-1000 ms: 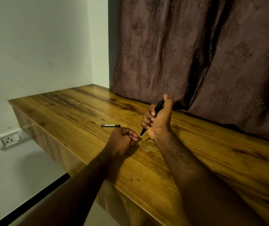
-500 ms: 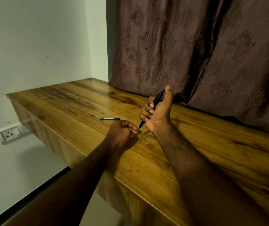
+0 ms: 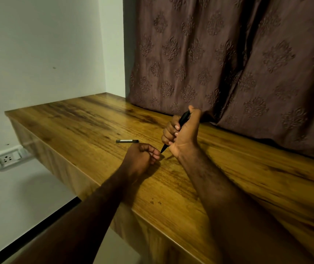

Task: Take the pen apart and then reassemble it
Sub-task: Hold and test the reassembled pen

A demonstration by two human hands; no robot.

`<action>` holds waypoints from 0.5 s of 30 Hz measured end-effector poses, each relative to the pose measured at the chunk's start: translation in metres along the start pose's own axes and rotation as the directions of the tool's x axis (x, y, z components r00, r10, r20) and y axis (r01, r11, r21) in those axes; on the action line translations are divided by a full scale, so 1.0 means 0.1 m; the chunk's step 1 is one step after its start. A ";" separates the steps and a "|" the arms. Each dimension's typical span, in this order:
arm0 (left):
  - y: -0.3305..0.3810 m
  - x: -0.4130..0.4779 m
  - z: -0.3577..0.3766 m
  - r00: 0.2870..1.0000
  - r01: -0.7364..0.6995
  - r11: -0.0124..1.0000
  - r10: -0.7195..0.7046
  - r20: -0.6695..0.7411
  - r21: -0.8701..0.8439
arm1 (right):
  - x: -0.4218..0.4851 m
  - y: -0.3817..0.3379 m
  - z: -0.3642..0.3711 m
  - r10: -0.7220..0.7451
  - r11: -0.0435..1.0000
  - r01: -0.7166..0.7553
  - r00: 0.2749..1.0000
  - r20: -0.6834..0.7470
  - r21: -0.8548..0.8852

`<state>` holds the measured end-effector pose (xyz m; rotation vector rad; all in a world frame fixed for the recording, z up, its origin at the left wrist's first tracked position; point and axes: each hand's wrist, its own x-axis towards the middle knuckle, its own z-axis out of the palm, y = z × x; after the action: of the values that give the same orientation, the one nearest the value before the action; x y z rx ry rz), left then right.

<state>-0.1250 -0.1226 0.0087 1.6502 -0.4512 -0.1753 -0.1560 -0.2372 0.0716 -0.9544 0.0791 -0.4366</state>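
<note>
The right hand [image 3: 184, 136] holds the black pen [image 3: 183, 118] in a fist. Its fingers curl round the middle of the pen, and the thumb points up along it. The pen is tilted. Its top end pokes out above the hand, and its thin tip points down toward the wooden surface [image 3: 87, 119]. The left hand [image 3: 140, 158] lies on the surface just beside the pen tip, with its fingers curled in and the thumb against them. Its fingertips are very near the tip, but I cannot tell if they touch it. I also cannot tell if the left hand has anything inside it. Both hands are about halfway between the near edge of the surface and the far edge. A small black pen part [image 3: 127, 141] with a pale strip on it lies flat on the wood, just past the left hand, on the side toward the far left corner. It lies apart from both hands. A brown curtain [image 3: 228, 63] with a leafy pattern hangs along the far edge, behind the right hand. A white wall [image 3: 38, 44] is on the left, and a white wall socket [image 3: 6, 159] sits on it, lower than the near edge.
</note>
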 end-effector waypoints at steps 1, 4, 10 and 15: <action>0.00 0.00 0.00 1.000 -0.004 1.000 0.004 0.006 0.000 | 0.01 0.00 -0.01 -0.002 1.000 0.002 1.000 0.000 0.011; 0.01 -0.02 -0.01 0.999 -0.009 1.000 0.009 0.031 -0.004 | 0.03 0.00 -0.05 -0.001 0.998 0.001 1.000 -0.007 0.056; -0.02 0.01 -0.03 0.999 -0.002 1.000 0.001 0.053 0.011 | 0.02 0.01 -0.06 -0.002 0.998 0.005 0.999 -0.041 0.070; 0.02 -0.02 -0.01 0.999 0.022 0.999 -0.020 0.039 -0.032 | 0.01 0.01 -0.05 -0.005 0.997 0.009 0.998 -0.061 0.079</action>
<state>-0.1267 -0.1205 0.0104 1.6227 -0.4586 -0.2296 -0.1560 -0.2417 0.0682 -0.8631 0.1131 -0.4722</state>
